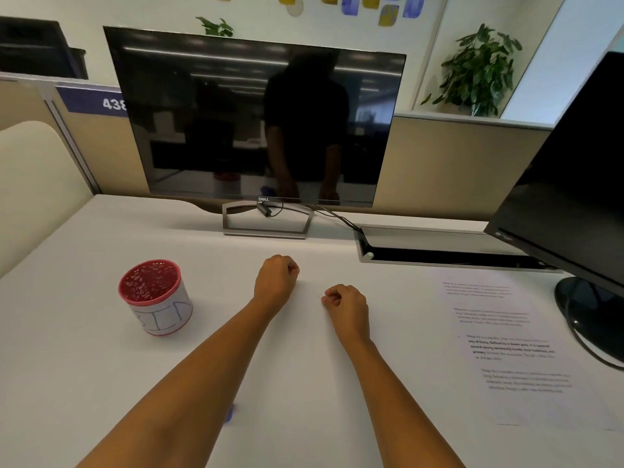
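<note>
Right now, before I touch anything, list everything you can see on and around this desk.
desk: one, white, under everything
cup: one, red with a white paper label, left of the hands
Dell monitor: one, dark screen, silver stand, rear centre
second monitor: one, black, right edge
printed sheet: one, white with black text, desk right
cable slot: one, black with a grey frame, behind the sheet
blue scrap: one, partly hidden by the left forearm
plants: two, green, behind the partition
sticky notes: several, yellow and blue, wall
number sign: one, blue, partition left
left hand: fingers curled, nothing seen in it
right hand: the same, slightly nearer
</note>
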`<state>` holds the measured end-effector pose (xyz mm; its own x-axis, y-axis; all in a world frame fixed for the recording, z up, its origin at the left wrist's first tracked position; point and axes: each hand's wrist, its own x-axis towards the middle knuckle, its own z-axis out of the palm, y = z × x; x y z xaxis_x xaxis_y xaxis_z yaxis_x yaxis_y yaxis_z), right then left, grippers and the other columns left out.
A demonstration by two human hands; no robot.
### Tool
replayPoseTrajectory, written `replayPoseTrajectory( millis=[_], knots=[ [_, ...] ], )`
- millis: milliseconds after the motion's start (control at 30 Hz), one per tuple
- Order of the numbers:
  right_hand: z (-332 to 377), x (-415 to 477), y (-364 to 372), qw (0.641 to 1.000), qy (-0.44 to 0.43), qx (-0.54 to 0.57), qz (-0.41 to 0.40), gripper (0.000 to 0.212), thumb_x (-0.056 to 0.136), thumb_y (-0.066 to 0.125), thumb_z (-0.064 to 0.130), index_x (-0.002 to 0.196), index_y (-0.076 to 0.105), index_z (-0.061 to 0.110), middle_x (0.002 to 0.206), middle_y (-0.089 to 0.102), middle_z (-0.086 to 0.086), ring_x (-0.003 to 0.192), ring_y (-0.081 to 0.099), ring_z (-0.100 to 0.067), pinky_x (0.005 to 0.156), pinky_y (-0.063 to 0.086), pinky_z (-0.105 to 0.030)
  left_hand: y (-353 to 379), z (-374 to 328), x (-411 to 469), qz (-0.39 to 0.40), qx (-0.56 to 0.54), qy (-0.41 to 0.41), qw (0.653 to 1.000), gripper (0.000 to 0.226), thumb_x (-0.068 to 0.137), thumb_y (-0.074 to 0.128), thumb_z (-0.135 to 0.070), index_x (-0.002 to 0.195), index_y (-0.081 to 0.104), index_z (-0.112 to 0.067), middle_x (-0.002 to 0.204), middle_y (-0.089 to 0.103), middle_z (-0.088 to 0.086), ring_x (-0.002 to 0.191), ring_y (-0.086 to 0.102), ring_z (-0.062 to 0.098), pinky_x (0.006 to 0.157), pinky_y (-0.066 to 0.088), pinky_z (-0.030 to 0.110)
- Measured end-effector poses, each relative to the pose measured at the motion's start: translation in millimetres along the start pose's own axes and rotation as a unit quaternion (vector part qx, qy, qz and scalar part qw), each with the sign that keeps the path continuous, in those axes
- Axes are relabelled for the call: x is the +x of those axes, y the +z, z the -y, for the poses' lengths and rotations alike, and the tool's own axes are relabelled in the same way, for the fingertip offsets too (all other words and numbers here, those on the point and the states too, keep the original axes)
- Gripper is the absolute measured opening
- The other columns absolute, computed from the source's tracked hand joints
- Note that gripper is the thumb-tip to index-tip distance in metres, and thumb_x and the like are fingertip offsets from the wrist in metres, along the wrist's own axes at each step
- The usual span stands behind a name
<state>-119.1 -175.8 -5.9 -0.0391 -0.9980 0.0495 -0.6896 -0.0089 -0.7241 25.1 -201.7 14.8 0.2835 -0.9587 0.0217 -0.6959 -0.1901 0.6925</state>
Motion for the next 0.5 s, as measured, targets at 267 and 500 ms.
replayPoseTrajectory(
  millis=[267, 500],
  knots=[
    [4.9, 12.7, 7.7, 0.996, -0.036, -0.075, 0.012, 0.020, 0.089, 0.060, 0.018, 0.103, 0.067, 0.007, 0.106, 0.066, -0.009, 0.094, 0.063, -0.019, 0.082, 0.048, -0.020, 25.5, -0.1, 18.6, 0.001, 0.006, 0.015, 1.000, 0.022, 0.091, 0.053, -0.016, 0.105, 0.067, -0.006, 0.110, 0.067, 0.013, 0.096, 0.063, 0.025, 0.084, 0.049, 0.027],
    [10.2, 22.9, 11.3, 0.977, -0.065, -0.191, 0.064, 0.025, 0.096, 0.045, 0.014, 0.113, 0.061, 0.005, 0.114, 0.061, -0.011, 0.102, 0.060, -0.021, 0.081, 0.047, -0.022, 37.8, -4.3, 35.1, 0.013, 0.012, 0.029, 0.999, 0.025, 0.089, 0.057, -0.020, 0.108, 0.067, -0.008, 0.112, 0.066, 0.013, 0.097, 0.062, 0.024, 0.086, 0.048, 0.027]
  ],
)
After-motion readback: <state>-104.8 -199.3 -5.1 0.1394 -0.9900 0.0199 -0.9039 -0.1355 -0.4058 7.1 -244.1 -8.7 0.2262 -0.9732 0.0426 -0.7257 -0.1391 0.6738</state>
